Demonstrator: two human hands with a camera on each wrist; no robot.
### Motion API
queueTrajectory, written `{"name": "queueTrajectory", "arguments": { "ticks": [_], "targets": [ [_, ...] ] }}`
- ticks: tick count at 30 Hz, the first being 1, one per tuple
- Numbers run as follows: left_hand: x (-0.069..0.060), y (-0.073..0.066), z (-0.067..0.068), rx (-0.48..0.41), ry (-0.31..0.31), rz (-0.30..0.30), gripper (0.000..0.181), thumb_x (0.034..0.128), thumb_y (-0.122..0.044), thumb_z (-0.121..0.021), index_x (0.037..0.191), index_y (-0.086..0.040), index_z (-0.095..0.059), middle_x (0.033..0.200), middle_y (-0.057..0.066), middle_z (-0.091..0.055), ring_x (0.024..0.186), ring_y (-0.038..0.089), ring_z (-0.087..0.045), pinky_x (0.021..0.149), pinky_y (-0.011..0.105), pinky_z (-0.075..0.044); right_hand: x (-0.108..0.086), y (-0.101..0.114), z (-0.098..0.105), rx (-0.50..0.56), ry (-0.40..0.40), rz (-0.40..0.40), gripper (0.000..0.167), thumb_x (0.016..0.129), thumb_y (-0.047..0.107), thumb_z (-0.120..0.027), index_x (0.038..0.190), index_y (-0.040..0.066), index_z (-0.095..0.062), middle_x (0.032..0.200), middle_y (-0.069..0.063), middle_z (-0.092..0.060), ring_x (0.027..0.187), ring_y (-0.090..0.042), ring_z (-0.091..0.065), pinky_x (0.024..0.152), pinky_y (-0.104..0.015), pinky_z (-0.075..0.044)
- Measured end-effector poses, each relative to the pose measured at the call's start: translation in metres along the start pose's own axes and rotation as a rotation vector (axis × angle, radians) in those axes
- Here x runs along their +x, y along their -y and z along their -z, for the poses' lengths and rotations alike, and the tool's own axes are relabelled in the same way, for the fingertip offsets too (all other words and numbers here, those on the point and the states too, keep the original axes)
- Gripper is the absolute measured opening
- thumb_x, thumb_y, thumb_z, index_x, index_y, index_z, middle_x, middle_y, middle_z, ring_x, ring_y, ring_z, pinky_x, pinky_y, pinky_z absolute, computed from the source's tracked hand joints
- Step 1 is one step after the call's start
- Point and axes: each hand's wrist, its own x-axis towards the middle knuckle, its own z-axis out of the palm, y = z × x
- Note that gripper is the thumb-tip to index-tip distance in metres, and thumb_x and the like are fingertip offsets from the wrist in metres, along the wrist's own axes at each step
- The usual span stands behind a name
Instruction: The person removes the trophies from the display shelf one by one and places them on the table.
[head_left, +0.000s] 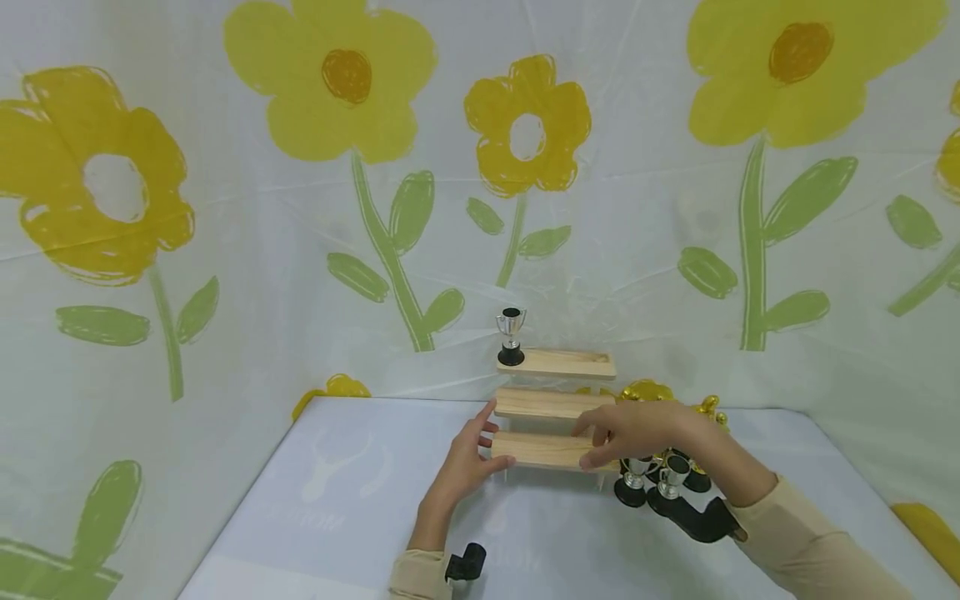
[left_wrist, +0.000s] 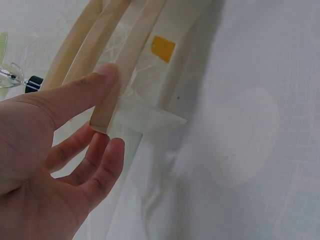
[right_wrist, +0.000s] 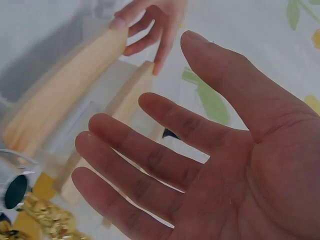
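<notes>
A three-tier stand of pale wooden boards, a small display shelf (head_left: 536, 448), stands on the white table. My left hand (head_left: 467, 460) holds its left end. In the left wrist view the thumb presses the front of the lowest board (left_wrist: 135, 47), with the other fingers curled by its end. My right hand (head_left: 637, 432) hovers over the shelf's right end, its fingers loosely bent. From the right wrist view the palm (right_wrist: 225, 175) is bare, fingers spread and apart from the boards. A silver trophy cup (head_left: 511, 329) on a black base stands upright at the top board's left end.
Right of the shelf cluster several trophies, silver cups (head_left: 672, 475) and gold ones (head_left: 647, 390), partly hidden behind my right hand and wrist. A flower-printed white curtain (head_left: 630, 233) hangs behind the table (head_left: 330, 517).
</notes>
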Motion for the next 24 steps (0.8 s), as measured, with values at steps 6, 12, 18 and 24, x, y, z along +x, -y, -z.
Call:
{"name": "queueTrajectory", "arguments": {
  "ticks": [6,12,18,24],
  "targets": [
    [0.001,0.001,0.001,-0.009,0.001,0.010,0.094,0.0795,-0.018,-0.082,0.156,-0.020,-0.027,0.127,0.013,-0.057,0.102,0.021,-0.056,0.076,0.028,-0.051,0.018,0.012,0.017,-0.052,0.017,0.008,0.048,0.091,0.041,-0.067,0.131,0.015,-0.058,0.116,-0.006,-0.067,0.106,-0.023,-0.065,0.089,-0.044,-0.052],
    [0.001,0.002,0.000,-0.024,0.007,0.009,0.093,0.0804,-0.021,-0.081,0.156,-0.020,-0.027,0.127,0.012,-0.057,0.104,0.021,-0.056,0.076,0.029,-0.051,0.041,0.017,0.028,-0.093,-0.048,0.066,0.048,0.094,0.037,-0.065,0.131,0.008,-0.058,0.114,-0.009,-0.070,0.104,-0.023,-0.067,0.089,-0.041,-0.053],
    [0.001,0.001,-0.001,-0.029,0.016,0.006,0.093,0.0812,-0.024,-0.081,0.157,-0.021,-0.025,0.128,0.012,-0.056,0.106,0.022,-0.057,0.077,0.029,-0.052,0.065,0.017,0.034,-0.130,-0.186,0.077,0.039,0.093,0.037,-0.065,0.119,0.007,-0.066,0.105,-0.008,-0.074,0.094,-0.020,-0.070,0.080,-0.037,-0.056],
    [-0.001,0.000,0.002,-0.033,0.019,0.010,0.093,0.0820,-0.025,-0.080,0.157,-0.023,-0.025,0.128,0.013,-0.056,0.106,0.022,-0.055,0.077,0.028,-0.051,0.088,0.022,0.040,-0.067,-0.337,0.017,0.035,0.094,0.032,-0.065,0.113,0.003,-0.069,0.109,-0.014,-0.072,0.096,-0.026,-0.069,0.079,-0.039,-0.056]
  ]
}}
